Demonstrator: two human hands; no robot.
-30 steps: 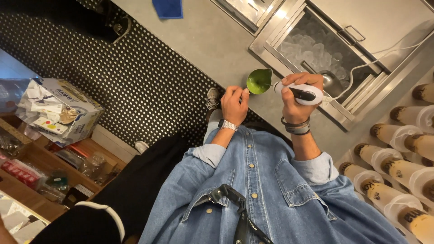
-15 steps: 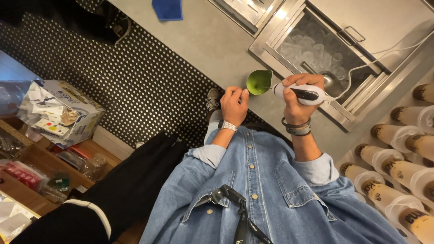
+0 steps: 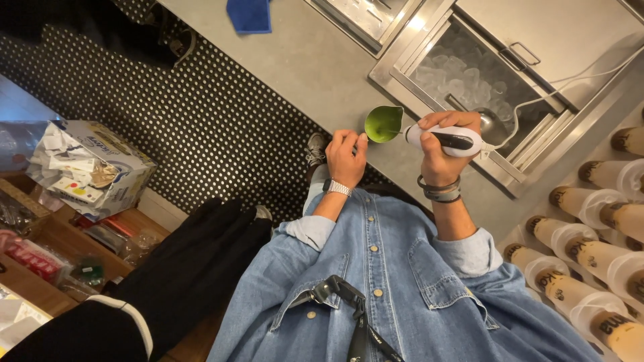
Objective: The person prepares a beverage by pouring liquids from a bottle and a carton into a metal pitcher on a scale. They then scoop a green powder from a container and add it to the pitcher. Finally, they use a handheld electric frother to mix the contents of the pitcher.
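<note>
here, just above the middle of the frame, the right hand [image 3: 444, 144] is wrapped in a full grip around a white handheld frother [image 3: 446, 140] with a dark strip along its top, its thin shaft pointing left into a small green cup [image 3: 384, 123]. the cup has a pouring lip and shows a bright green inside; it sits on the grey counter [image 3: 315, 60] just left of the frother's tip. the left hand [image 3: 346, 155] is curled with its fingers [image 3: 353, 139] touching the cup's lower left edge, so the cup lies between the 2 hands, above and right of the left one, left of the right one. whether the left hand fully grasps the cup or only steadies it cannot be told.

a white cord runs from the frother toward the upper right. right of the cup, an open steel ice bin [image 3: 469, 80] holds ice and a metal scoop [image 3: 493, 124]. a blue cloth [image 3: 249, 13] lies at the top edge. stacked cups with lids [image 3: 590, 228] fill the right side. a cardboard box [image 3: 90, 167] of papers sits at the left.
</note>
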